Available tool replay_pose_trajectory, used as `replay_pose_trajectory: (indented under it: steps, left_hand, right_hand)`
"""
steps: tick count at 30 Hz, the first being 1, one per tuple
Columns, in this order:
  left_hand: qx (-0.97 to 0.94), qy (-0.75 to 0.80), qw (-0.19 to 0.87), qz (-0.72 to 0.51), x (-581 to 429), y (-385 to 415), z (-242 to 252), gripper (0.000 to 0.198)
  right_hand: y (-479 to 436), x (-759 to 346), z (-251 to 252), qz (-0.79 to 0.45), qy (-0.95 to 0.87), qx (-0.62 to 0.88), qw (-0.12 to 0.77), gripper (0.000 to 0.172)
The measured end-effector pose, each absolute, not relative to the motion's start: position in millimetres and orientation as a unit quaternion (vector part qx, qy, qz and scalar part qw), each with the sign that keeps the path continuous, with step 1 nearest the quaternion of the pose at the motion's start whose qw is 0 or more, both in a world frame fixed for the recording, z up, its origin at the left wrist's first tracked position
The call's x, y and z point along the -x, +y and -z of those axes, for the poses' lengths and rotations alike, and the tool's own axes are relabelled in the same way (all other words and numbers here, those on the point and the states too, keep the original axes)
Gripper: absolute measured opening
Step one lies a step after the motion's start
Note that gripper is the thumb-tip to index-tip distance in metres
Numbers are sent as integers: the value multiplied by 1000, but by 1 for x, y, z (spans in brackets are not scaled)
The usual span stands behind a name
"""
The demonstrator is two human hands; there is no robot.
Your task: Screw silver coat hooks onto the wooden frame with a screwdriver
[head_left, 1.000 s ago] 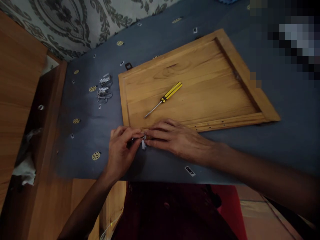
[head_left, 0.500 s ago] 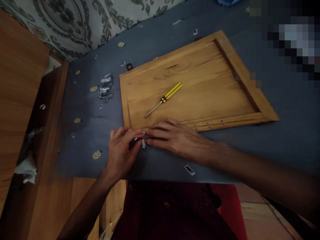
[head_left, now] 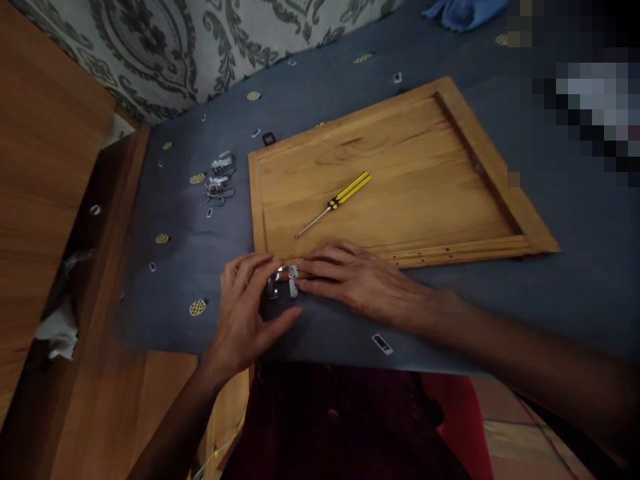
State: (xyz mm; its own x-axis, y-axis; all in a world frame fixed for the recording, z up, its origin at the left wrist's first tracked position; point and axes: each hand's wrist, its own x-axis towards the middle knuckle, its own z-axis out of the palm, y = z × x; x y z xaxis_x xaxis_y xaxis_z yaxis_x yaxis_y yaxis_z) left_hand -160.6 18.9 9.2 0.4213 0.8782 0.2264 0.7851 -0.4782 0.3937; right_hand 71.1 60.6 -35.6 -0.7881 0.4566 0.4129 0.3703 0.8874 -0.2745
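Observation:
A metal cabinet hinge (head_left: 293, 287) sits at the near left edge of the framed wooden door panel (head_left: 400, 153). My left hand (head_left: 243, 307) is open beside it, thumb held away and fingertips near the hinge's left part. From the other side, my right hand (head_left: 365, 277) holds the hinge with its fingertips and lies partly across the panel's near frame. The exact grip is hard to see. On the panel lies a screwdriver (head_left: 350, 189) with a yellow and black handle, its tip toward my hands.
More metal hinges (head_left: 219, 183) lie on the blue patterned cloth (head_left: 170, 293) left of the panel. A dark square piece (head_left: 269, 139) is by the panel's far left corner. Blue fabric (head_left: 463, 13) lies at the back. A wooden cabinet (head_left: 50, 133) stands at the left.
My left thumb has moved away from the hinge, opening the hand and baring more of the metal. My right hand stays at the hinge. The view has shifted slightly.

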Motion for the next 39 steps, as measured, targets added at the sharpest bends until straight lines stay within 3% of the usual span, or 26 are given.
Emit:
replay_pose_trajectory:
  steps: [3,10,35,39]
  left_hand:
    - [-841,505,64,-183,159,18,-2,54]
    - [-845,500,35,-184,156,20,3,43]
    - [-830,492,131,-227,161,24,11,40]
    - [-829,489,126,-241,160,24,12,38]
  right_hand:
    - [60,-71,37,-85,-942,222,239,25]
    - [59,-72,37,-94,-939,218,247,29]
    - [54,-72,34,-123,-935,223,247,35]
    - [60,-88,25,-115,-922,227,291,38]
